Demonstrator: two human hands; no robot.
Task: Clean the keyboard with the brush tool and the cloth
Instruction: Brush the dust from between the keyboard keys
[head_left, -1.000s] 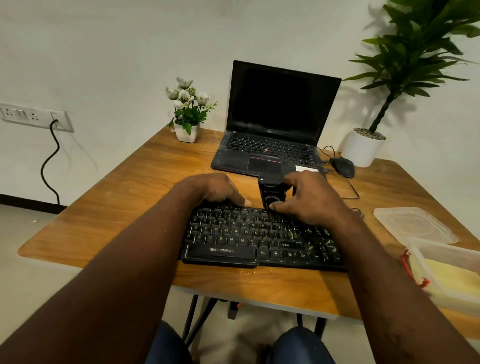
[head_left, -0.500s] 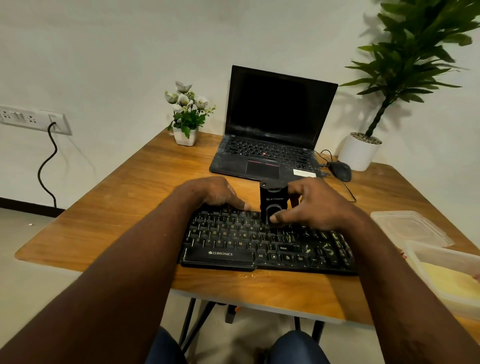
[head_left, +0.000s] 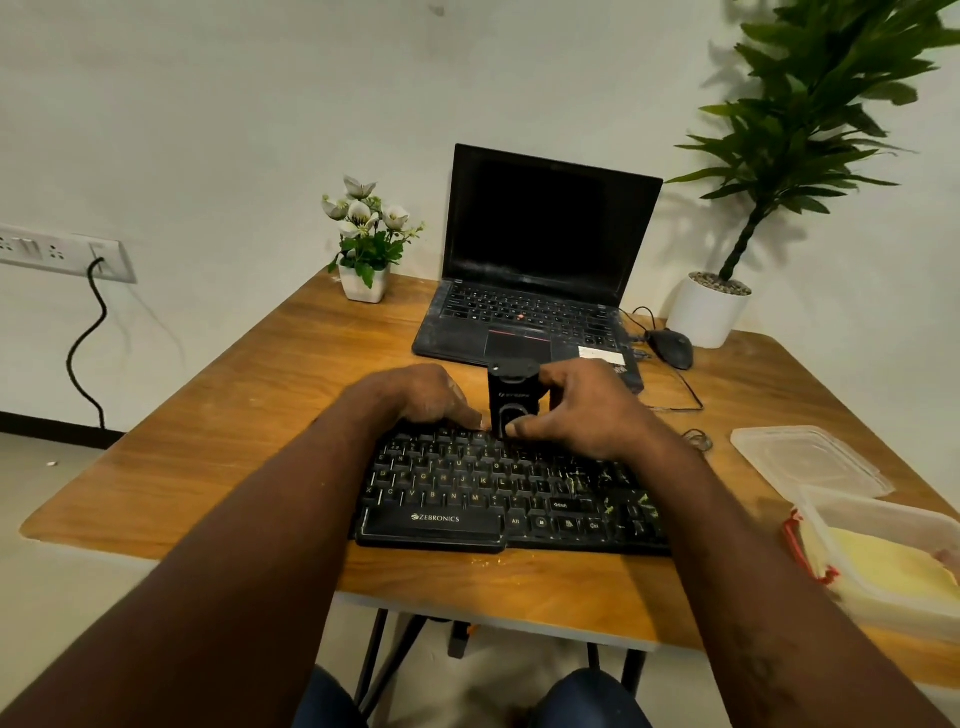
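Observation:
A black Zebronics keyboard (head_left: 467, 499) lies near the table's front edge, with pale green crumbs on its right keys. My right hand (head_left: 587, 410) grips a black brush tool (head_left: 511, 397), held upright on the keyboard's back row, thumb on its front. My left hand (head_left: 421, 397) rests on the keyboard's back edge just left of the tool, fingers bent down onto the keys. A yellow cloth (head_left: 883, 566) lies in a clear plastic box at the right.
An open black laptop (head_left: 535, 291) stands behind the keyboard, with a mouse (head_left: 675, 348) and its cable to the right. A small flower pot (head_left: 363, 280) and a large potted plant (head_left: 709, 312) stand at the back. The clear box (head_left: 831, 566) and its lid (head_left: 810, 460) occupy the right side.
Both hands and the brush tool keep the same place on the keyboard's back row. The view has shifted slightly.

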